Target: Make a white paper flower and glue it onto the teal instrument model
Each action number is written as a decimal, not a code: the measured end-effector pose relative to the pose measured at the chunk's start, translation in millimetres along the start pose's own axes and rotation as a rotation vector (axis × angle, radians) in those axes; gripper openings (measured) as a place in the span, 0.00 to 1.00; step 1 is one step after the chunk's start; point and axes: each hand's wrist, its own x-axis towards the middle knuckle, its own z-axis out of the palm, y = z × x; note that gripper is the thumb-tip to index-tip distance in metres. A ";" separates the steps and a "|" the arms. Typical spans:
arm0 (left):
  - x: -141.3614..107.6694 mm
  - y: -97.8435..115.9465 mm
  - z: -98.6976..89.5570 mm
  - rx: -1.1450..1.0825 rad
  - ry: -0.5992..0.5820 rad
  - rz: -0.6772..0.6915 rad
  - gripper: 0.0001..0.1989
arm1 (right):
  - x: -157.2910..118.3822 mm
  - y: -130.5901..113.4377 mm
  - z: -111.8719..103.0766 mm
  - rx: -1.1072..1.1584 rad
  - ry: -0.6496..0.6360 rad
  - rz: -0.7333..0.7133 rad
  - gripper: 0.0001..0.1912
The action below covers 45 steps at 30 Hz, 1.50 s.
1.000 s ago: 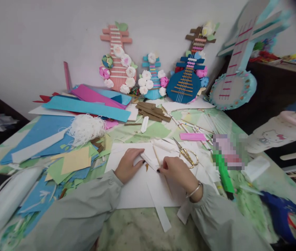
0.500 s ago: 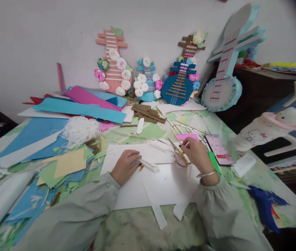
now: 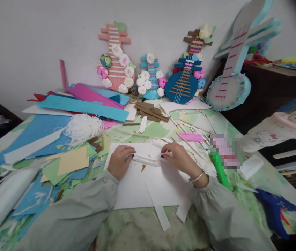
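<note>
A folded white paper strip [image 3: 146, 160] lies over the white sheets, held level between my two hands. My left hand [image 3: 121, 161] pinches its left end with thumb and fingers. At the other end my right hand [image 3: 178, 157] is closed, thumb and forefinger together on the strip's edge. Gold-handled scissors [image 3: 192, 155] show in part behind the right hand; their blades are mostly hidden. A small brown scrap [image 3: 143, 168] sits just below the strip on the white board [image 3: 134, 191]. Two loose white strips [image 3: 161, 216] stick out over the board's front edge.
Paper instrument models [image 3: 181, 85] lean on the wall. White string [image 3: 85, 129], coloured sheets [image 3: 85, 107] and paper scraps [image 3: 73, 162] cover the left side. On the right are a blurred phone [image 3: 223, 151], a green tool [image 3: 220, 170], a blue glue gun [image 3: 275, 211] and a tumbler [image 3: 265, 134].
My right hand has moved left from beside the scissors to the strip's right end. The strip now lies more level, and the view has shifted slightly.
</note>
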 end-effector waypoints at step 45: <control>5.6 5.3 10.5 0.081 -0.264 0.222 0.13 | -3.8 26.0 16.1 0.057 0.145 0.094 0.05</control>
